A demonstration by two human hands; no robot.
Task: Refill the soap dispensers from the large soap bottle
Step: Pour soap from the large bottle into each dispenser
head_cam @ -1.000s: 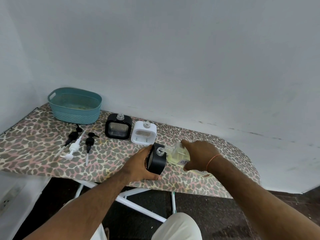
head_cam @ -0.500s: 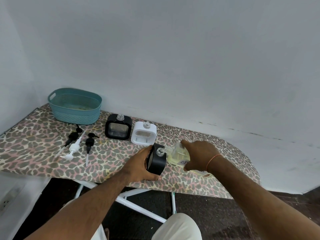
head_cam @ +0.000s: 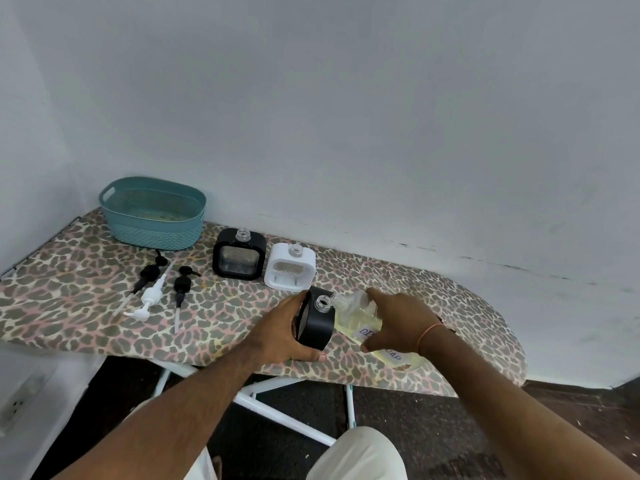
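My left hand (head_cam: 282, 332) grips a black square soap dispenser (head_cam: 317, 323) standing on the ironing board, its clear neck open at the top. My right hand (head_cam: 398, 320) holds the large clear soap bottle (head_cam: 360, 315) of yellowish liquid, tipped to the left so that its mouth sits right at the dispenser's neck. A paper label shows on the bottle under my fingers. Behind stand a second black dispenser (head_cam: 239, 254) and a white dispenser (head_cam: 290, 266), both with open necks and no pumps.
The leopard-print ironing board (head_cam: 86, 306) runs along a white wall. Three loose pump heads lie at the left: two black (head_cam: 149, 273) (head_cam: 181, 285) and one white (head_cam: 149, 299). A teal basket (head_cam: 154, 213) stands at the back left. Dark floor lies below.
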